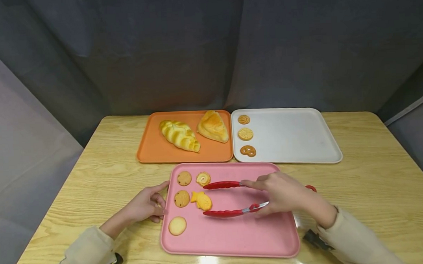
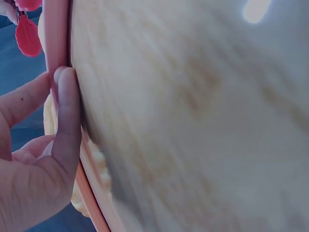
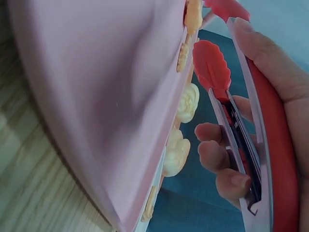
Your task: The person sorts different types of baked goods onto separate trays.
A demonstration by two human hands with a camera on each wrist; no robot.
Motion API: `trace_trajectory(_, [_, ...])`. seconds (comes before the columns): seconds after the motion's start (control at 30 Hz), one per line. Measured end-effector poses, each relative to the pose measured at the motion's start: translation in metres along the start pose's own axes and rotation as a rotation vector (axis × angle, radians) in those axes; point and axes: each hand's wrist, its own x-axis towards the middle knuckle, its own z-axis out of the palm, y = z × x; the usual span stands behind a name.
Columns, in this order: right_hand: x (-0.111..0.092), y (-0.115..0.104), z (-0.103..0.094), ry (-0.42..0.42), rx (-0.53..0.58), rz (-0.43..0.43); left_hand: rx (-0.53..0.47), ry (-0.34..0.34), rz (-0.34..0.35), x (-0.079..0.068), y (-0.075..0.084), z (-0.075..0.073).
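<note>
Tongs with red tips sit in the right hand, whose fingers and thumb are bent around the two arms but keep these spread. The fish-shaped cookie lies on the pink tray, ahead of the right fingers, in the gap between the two tips. The left hand has its fingertips against the near rim; whether they pinch it, I cannot tell.

The risk, I think, comes mostly from the ruffled cookie: it is just beside the tip in front of the right index finger, so a small sideways drift could push it. If the fingers squeeze while the tips are too high, they may catch only the fish's edge, and it could slip or turn. If the left fingertips press unevenly, the tray might slide.
</note>
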Motion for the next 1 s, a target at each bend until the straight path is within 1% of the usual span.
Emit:
trace_trajectory(0.17, [0.006,0.0,0.003,-0.007,0.02,-0.018,-0.001,0.003,-0.004,0.0,0.0,0.0])
trace_trajectory(0.4, [0.012,0.0,0.006,-0.01,0.006,-0.034,-0.002,0.001,-0.009,0.0,0.001,0.0])
trace_trajectory(0.57, [0.014,0.0,0.006,-0.008,-0.018,-0.042,-0.001,0.001,-0.007,0.0,0.001,0.0])
trace_trajectory(0.77, [0.015,-0.001,0.006,-0.03,-0.039,-0.048,0.01,-0.001,0.006,0.0,0.001,0.0])
trace_trajectory(1.0, [0.014,-0.001,0.005,-0.017,-0.05,-0.078,0.014,0.001,0.006,-0.001,0.003,0.0])
